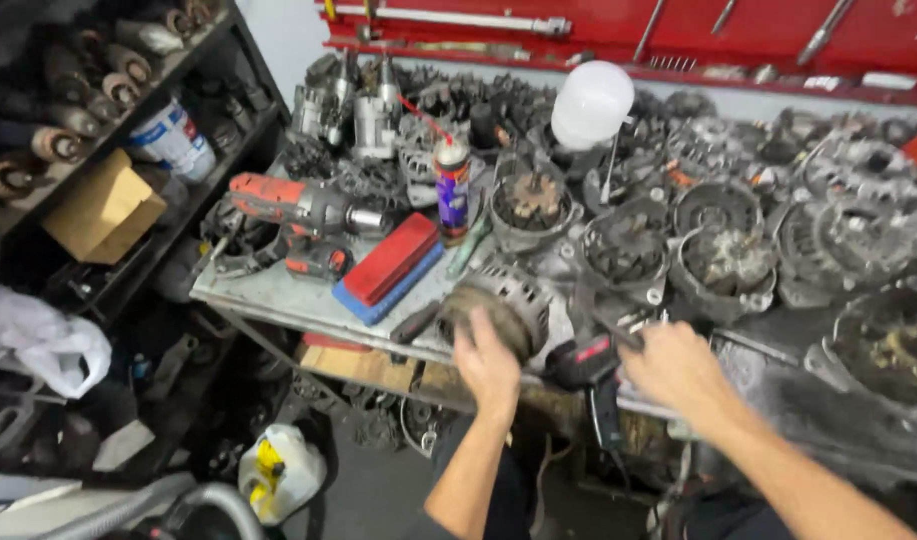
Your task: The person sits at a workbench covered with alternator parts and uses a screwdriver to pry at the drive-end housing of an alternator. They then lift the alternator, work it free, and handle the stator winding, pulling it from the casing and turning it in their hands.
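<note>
Left hand [483, 362] clasps alternator [498, 308] from its near side | right hand [675, 368] grips black-red power tool [583, 362], just right of alternator | red-blue case [390, 265] beyond, left

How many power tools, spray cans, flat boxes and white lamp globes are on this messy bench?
Red-and-black power tools: 2, one lying at the left, one by the right hand at the front edge
Spray can: 1
Flat boxes: 2, a red box on a blue box
White lamp globe: 1
Total: 6
</note>
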